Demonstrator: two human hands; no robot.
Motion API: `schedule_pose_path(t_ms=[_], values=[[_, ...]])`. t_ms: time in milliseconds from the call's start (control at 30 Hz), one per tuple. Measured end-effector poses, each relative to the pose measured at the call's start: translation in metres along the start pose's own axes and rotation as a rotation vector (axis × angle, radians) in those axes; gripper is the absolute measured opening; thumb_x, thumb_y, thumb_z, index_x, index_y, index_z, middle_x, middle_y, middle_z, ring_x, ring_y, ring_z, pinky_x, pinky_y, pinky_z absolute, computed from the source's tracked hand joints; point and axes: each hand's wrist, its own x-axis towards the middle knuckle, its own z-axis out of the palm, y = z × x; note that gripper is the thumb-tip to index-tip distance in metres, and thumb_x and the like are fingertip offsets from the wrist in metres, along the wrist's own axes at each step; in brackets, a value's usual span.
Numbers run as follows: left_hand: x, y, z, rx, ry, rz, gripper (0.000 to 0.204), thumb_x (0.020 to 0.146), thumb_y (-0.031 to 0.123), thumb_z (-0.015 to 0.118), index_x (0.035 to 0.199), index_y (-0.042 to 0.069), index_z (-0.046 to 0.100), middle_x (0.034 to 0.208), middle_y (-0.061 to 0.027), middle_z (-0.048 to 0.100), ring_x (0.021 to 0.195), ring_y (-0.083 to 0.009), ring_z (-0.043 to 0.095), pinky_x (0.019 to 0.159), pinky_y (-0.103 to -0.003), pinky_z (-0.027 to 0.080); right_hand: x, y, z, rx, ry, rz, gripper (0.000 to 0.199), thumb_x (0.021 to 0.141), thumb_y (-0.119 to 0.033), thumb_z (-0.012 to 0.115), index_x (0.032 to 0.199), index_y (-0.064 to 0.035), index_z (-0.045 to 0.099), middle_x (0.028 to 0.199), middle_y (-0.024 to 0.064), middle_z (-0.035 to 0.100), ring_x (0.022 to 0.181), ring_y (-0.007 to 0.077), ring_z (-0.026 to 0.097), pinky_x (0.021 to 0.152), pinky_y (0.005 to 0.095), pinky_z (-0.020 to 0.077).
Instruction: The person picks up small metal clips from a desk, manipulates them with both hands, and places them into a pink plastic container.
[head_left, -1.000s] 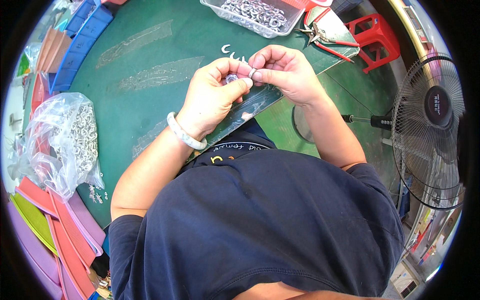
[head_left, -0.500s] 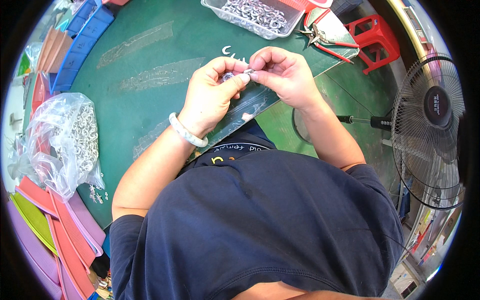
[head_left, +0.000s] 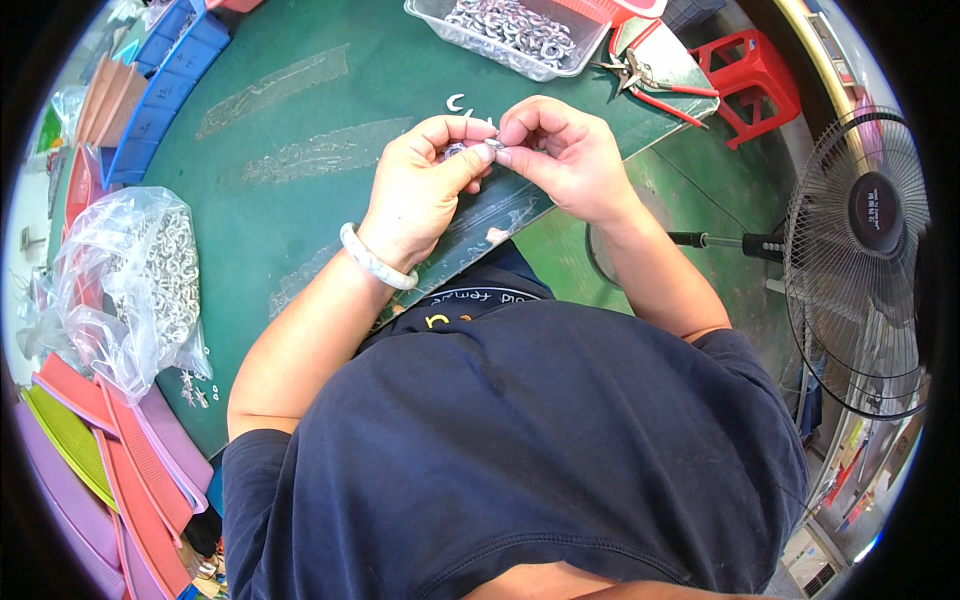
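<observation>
Both my hands meet over the near edge of the green table. A small silver metal piece is pinched between the thumb and fingertips of my left hand and those of my right hand. Its exact shape is mostly covered by the fingers. Another silver piece shows under the curled fingers of my left hand. Just beyond the hands, a loose C-shaped silver piece lies on the table, with others partly hidden behind my fingers.
A clear plastic tray of silver rings stands at the far side. Red-handled pliers lie right of it. Leftward are a plastic bag of silver pieces, blue bins and coloured trays. A fan and red stool stand right.
Both hands stay together around the small silver metal piece. Only slight shifts of the fingers show, and the whole view has moved very slightly.
</observation>
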Motion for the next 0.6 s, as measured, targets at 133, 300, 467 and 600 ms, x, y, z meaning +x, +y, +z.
schedule_pose_path(t_ms=[133,300,467,600], values=[[0.0007,-0.0004,-0.0008,-0.004,0.002,-0.015,0.017,0.081,0.004,0.059,0.098,0.000,0.059,0.078,-0.0018,0.058,0.066,-0.0057,0.051,0.060,-0.018,0.043,-0.0005,0.0008,0.0012,-0.028,0.003,-0.038,0.010,0.073,0.004,0.062,0.079,-0.0003,0.056,0.075,0.0001,0.053,0.068,0.0063,0.050,0.062,0.0202,0.0432],[0.0005,0.0000,-0.0011,-0.019,-0.001,-0.031,0.019,0.082,0.003,0.058,0.100,-0.001,0.057,0.081,-0.0035,0.058,0.068,-0.0080,0.050,0.061,-0.019,0.042,-0.0015,0.0021,0.0013,-0.024,0.006,-0.011,0.010,0.074,0.004,0.062,0.079,-0.0007,0.056,0.075,0.0000,0.054,0.068,0.0062,0.051,0.062,0.0203,0.0433],[-0.0001,0.0001,-0.0017,-0.008,0.005,-0.017,0.020,0.082,0.003,0.059,0.101,-0.002,0.057,0.081,-0.0035,0.058,0.069,-0.0079,0.051,0.061,-0.019,0.042,-0.0028,0.0041,0.0022,0.034,0.022,0.056,0.009,0.075,0.003,0.063,0.080,-0.0009,0.056,0.075,-0.0006,0.055,0.068,0.0058,0.051,0.062,0.0199,0.0435],[-0.0004,0.0007,-0.0007,-0.003,0.020,-0.001,0.016,0.081,0.003,0.059,0.097,-0.001,0.059,0.079,-0.0022,0.059,0.066,-0.0059,0.051,0.059,-0.018,0.043,-0.0026,0.0020,0.0028,0.110,0.029,0.099,0.008,0.075,0.003,0.062,0.080,-0.0012,0.057,0.075,-0.0010,0.056,0.069,0.0055,0.052,0.061,0.0191,0.0436]])
